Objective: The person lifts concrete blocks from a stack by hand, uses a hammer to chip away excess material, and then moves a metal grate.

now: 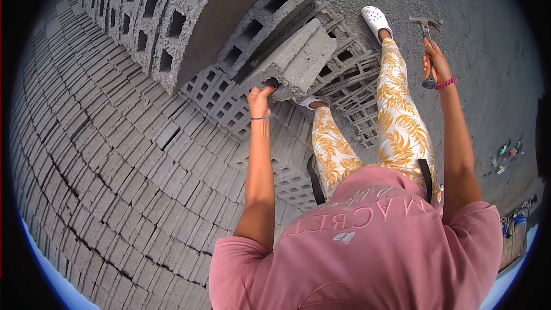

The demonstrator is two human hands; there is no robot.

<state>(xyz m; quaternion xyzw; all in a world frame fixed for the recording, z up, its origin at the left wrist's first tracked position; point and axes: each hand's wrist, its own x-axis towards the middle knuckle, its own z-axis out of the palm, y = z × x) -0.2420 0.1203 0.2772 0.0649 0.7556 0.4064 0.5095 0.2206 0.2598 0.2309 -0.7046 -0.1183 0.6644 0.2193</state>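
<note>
My left hand (261,100) grips the rough, broken end of a grey concrete block (304,57), with fingers hooked at its hollow. The block lies tilted on other hollow blocks, just beyond my left foot. My right hand (438,64) is closed around the orange and black handle of a claw hammer (428,51). The hammer is held out to the right above the ground, its metal head pointing away from me and apart from the block.
A tall stack of hollow blocks (172,23) rises at the upper left. Rows of stacked blocks (115,172) fill the left side. More hollow blocks (344,74) lie around my feet in white clogs (376,19). Gravel ground (482,97) stretches right, with litter (503,152) on it.
</note>
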